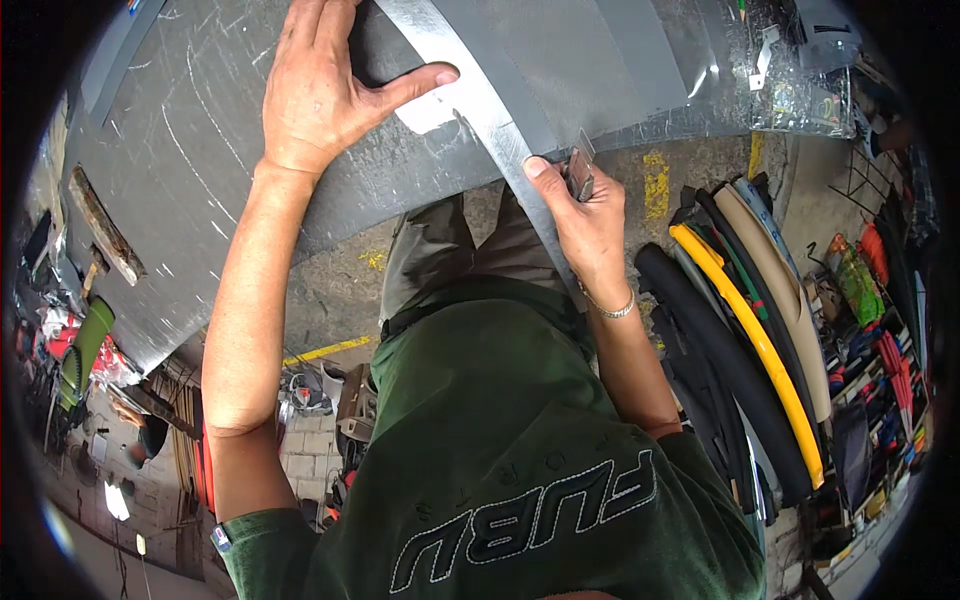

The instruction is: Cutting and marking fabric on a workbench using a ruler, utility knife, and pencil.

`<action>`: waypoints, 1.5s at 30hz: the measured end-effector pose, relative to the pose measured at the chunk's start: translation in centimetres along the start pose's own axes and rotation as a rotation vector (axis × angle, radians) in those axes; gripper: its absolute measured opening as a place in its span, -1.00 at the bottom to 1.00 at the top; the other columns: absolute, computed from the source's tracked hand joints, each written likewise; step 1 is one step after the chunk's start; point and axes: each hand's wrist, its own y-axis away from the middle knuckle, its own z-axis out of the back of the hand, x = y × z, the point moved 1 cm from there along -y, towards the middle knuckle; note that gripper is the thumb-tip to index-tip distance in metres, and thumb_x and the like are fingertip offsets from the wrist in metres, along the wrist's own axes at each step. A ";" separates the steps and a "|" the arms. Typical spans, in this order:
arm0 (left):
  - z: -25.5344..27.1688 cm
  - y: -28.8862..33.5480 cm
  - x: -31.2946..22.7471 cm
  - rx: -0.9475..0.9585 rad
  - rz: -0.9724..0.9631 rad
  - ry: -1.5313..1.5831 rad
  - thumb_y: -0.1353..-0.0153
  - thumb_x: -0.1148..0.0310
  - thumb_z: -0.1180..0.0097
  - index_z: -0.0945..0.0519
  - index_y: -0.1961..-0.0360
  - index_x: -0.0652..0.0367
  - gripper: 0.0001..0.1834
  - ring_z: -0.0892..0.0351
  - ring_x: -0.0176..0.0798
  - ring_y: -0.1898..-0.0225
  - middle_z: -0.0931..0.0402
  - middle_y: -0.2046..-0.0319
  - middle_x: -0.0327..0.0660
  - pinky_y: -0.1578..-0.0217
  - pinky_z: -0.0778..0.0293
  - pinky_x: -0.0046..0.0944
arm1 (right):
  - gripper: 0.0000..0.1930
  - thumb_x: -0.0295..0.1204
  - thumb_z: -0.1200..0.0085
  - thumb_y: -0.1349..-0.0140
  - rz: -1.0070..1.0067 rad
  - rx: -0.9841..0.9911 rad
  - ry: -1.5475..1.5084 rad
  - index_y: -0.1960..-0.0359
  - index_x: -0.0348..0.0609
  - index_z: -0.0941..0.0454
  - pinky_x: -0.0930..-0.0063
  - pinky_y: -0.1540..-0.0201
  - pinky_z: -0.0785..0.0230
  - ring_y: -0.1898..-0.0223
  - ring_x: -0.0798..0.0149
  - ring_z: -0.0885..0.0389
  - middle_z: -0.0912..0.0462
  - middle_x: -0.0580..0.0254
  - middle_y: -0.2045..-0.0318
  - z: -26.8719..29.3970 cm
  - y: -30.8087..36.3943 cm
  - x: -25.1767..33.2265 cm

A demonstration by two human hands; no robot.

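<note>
A long metal ruler (480,100) runs from the far edge of the view toward my waist, lying along a grey sheet of material (590,60) on the worktable (190,140). My left hand (318,95) is spread flat on the table to the left, its outstretched thumb resting on the ruler. My right hand (588,215) is closed at the table's near edge around a small knife (579,175) with a thin blade pointing away from me. The right thumb lies against the ruler's right side. Part of the knife's handle is hidden in the fingers.
Rolls of material, including a yellow roll (755,350) and a black roll (715,340), stand at my right. A clear plastic sheet (810,105) lies at the table's far right. On the left are a worn wooden strip (105,225) and a hammer (95,270). Another person (145,440) is at lower left.
</note>
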 end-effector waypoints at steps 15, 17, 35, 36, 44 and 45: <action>0.1 0.1 -0.2 0.003 0.005 -0.010 0.18 -0.12 -0.60 -0.39 -0.35 0.33 0.14 -0.28 0.17 -0.44 -0.36 -0.33 0.14 -0.50 -0.11 0.10 | -0.66 -0.21 -0.37 -0.33 -0.015 0.027 0.036 0.33 -0.32 -0.70 0.60 0.33 -0.28 0.42 0.59 -0.36 -0.53 0.53 0.51 0.3 0.1 0.3; 0.2 -0.2 -0.4 0.000 -0.002 -0.002 0.19 -0.12 -0.61 -0.40 -0.34 0.33 0.14 -0.28 0.17 -0.44 -0.36 -0.33 0.13 -0.50 -0.11 0.10 | -0.66 -0.21 -0.37 -0.33 -0.015 0.023 0.039 0.33 -0.33 -0.70 0.60 0.33 -0.28 0.42 0.59 -0.37 -0.54 0.52 0.51 0.3 0.0 0.2; -0.5 0.3 0.7 -0.121 -0.037 0.055 0.18 -0.32 -0.52 -0.46 -0.29 0.30 0.15 -0.28 0.06 -0.46 -0.41 -0.32 -0.05 -0.47 -0.21 0.15 | -0.71 -0.32 -0.40 -0.28 0.130 -0.093 0.011 0.44 -0.30 -0.65 0.56 0.45 -0.22 0.50 0.59 -0.30 -0.47 0.50 0.61 -0.3 0.4 -0.8; -0.6 0.3 0.7 -0.115 -0.035 0.057 0.17 -0.33 -0.51 -0.46 -0.29 0.31 0.15 -0.28 0.06 -0.47 -0.41 -0.32 -0.05 -0.47 -0.21 0.15 | -0.69 -0.30 -0.40 -0.29 0.111 -0.091 0.008 0.46 -0.29 -0.63 0.58 0.46 -0.19 0.50 0.60 -0.28 -0.45 0.53 0.61 -0.4 0.5 -0.5; -0.6 0.0 0.9 -0.078 -0.034 0.041 0.15 -0.37 -0.48 -0.45 -0.30 0.30 0.16 -0.27 0.02 -0.48 -0.40 -0.33 -0.04 -0.48 -0.19 0.14 | -0.72 -0.31 -0.38 -0.32 0.064 -0.056 0.005 0.44 -0.25 -0.63 0.59 0.36 -0.22 0.43 0.60 -0.34 -0.52 0.54 0.53 -0.1 0.5 -0.5; -0.6 0.0 0.9 -0.074 -0.030 0.042 0.15 -0.37 -0.48 -0.44 -0.31 0.29 0.16 -0.27 0.02 -0.48 -0.40 -0.34 -0.04 -0.49 -0.18 0.14 | -0.72 -0.31 -0.38 -0.32 0.064 -0.057 0.005 0.44 -0.25 -0.63 0.59 0.36 -0.22 0.43 0.60 -0.34 -0.52 0.54 0.53 -0.1 0.5 -0.5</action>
